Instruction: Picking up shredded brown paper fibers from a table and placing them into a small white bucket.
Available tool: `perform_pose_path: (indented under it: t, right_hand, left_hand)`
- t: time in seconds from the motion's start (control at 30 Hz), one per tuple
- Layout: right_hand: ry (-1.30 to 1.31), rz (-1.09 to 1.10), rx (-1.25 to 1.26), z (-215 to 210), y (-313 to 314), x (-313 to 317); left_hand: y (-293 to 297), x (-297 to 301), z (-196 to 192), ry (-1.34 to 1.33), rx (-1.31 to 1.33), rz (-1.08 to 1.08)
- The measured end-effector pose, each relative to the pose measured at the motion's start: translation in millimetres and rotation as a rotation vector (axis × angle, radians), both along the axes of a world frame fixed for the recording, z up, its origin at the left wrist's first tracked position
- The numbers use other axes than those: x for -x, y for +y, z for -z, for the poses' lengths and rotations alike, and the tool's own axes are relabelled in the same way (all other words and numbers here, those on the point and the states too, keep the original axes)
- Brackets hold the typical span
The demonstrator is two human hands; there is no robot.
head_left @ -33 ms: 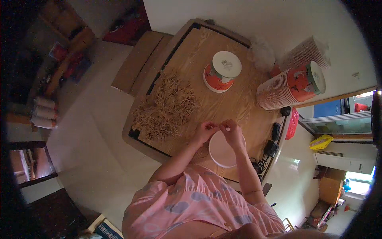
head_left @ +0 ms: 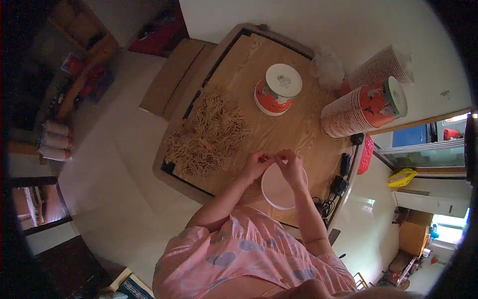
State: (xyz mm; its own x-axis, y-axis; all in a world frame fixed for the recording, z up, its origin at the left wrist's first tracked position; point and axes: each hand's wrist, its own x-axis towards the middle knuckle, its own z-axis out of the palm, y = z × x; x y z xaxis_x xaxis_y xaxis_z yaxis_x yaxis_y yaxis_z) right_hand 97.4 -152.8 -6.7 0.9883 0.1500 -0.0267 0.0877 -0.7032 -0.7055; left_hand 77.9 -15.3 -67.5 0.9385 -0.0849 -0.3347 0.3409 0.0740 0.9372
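Observation:
Over the wooden-topped table (head_left: 303, 144), my left hand (head_left: 258, 163) and my right hand (head_left: 290, 163) meet fingertip to fingertip. Both are pinched closed; whatever lies between the fingers is too small to make out. Just below them, close to my body, stands a round white tub (head_left: 279, 192) with a pale inside, its far rim partly hidden by my right hand and forearm. To the left of my hands spreads a tangled heap of thin, tan, twisted strands (head_left: 209, 134).
Farther back sit upturned red-and-green paper tubs (head_left: 284, 82) with white bases. Nested stacks of similar tubs (head_left: 356, 112) lie on the right, beside a clear plastic bag (head_left: 327, 70). Black adapters and cables (head_left: 339, 186) line the right edge. A cardboard box (head_left: 174, 77) adjoins the left side.

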Motion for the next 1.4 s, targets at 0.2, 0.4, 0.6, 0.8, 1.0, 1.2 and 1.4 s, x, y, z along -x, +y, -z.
perform_pose_path:
  t: [0.2,0.4,0.6,0.8,1.0,1.2,1.4]
  right_hand:
    - [-0.05,-0.005,-0.075,9,-1,0]
    - [-0.062,-0.004,-0.122,10,-3,0]
    - [-0.085,-0.053,-0.085,13,-3,1]
    - [-0.051,-0.007,-0.079,19,-4,2]
    - [-0.014,-0.011,-0.075,14,-4,1]
    - [-0.012,-0.047,-0.03,11,-4,1]
    - [0.082,-0.037,-0.07,8,-7,-3]
  left_hand:
    - [-3,-1,14,-0.118,0.068,-0.141]
    - [-5,1,13,-0.224,-0.123,-0.034]
    - [-7,3,27,-0.237,-0.033,-0.09]
    - [-5,2,20,-0.198,-0.005,-0.134]
    - [-4,2,11,-0.243,-0.154,-0.06]
    - [-3,1,17,-0.238,-0.137,-0.079]
    - [27,4,22,-0.125,0.042,0.074]
